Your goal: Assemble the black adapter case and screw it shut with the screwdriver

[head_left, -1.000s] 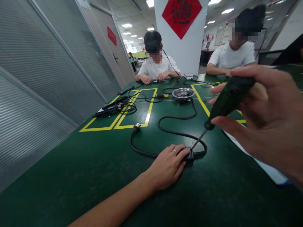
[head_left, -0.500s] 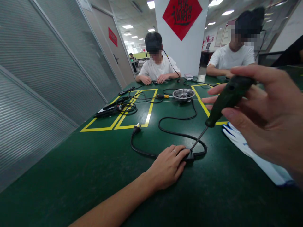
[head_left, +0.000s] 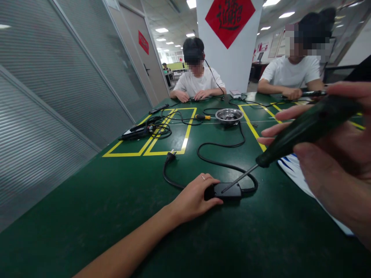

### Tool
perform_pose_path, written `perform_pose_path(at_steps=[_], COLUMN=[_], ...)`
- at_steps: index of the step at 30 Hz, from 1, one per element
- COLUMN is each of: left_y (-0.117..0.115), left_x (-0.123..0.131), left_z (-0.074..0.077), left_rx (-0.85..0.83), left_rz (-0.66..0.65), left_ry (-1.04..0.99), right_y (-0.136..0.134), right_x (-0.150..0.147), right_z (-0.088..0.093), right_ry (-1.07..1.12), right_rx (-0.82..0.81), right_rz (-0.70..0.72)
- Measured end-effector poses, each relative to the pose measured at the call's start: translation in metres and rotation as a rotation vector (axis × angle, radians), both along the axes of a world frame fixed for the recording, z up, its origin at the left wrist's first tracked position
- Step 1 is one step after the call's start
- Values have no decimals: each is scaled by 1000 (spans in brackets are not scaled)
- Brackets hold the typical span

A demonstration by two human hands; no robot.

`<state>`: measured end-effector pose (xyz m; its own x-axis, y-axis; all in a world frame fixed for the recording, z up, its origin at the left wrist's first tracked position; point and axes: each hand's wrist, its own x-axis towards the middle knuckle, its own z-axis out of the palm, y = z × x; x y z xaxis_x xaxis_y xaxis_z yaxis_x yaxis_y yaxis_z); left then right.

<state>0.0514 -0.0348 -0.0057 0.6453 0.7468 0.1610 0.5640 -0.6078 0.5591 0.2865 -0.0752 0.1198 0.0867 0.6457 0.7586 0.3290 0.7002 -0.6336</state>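
My left hand (head_left: 193, 198) lies on the green table (head_left: 116, 208), its fingers curled against the left end of a small black box (head_left: 224, 190) with a black cable (head_left: 214, 162) running from it to a plug (head_left: 171, 156). My right hand (head_left: 330, 154) is closed round the dark green handle of a screwdriver (head_left: 301, 131), close to the camera. The metal tip rests on the top of the black box.
A steel bowl (head_left: 230, 115) stands mid-table by yellow tape lines (head_left: 185, 135). A yellow-handled screwdriver (head_left: 203, 117) and a bundle of black cables (head_left: 147, 130) lie to the left. A white glove (head_left: 292, 168) lies under my right hand. Two people in white shirts (head_left: 199, 83) sit at the far side.
The black box now lies flat and is more exposed; my left hand slid to its left end. My right hand and the screwdriver swung right and lower, the shaft now flatter.
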Motion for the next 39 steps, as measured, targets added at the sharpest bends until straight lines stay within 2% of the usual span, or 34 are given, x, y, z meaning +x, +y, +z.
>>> perform_pose_path(at_steps=[7,11,15,19,23,28,33,39], left_y=[0,0,-1,-1,-1,-1,-1,0], left_x=[1,1,1,0,0,0,0,3], left_z=[-1,0,-2,-3,-2,-4,-6,-7], left_rx=[-23,-14,2,14,18,25,7,-13], left_rz=[6,5,-12,-8,-4,1,2,26], left_ry=[-26,-32,-26,-7,-2,-15,-25,-64], right_y=[3,2,3,8,10,11,7,5], right_x=[-12,-12,-22,-34,-36,-37,-38,-40], right_z=[-13,-9,1,10,15,14,14,17], right_ry=[-24,-86,-223,-340,-499,-391,-459,-409], right_rx=[9,-3,11,182,100,177,185,237], right_rz=[85,107,194,95,129,91,3,-89])
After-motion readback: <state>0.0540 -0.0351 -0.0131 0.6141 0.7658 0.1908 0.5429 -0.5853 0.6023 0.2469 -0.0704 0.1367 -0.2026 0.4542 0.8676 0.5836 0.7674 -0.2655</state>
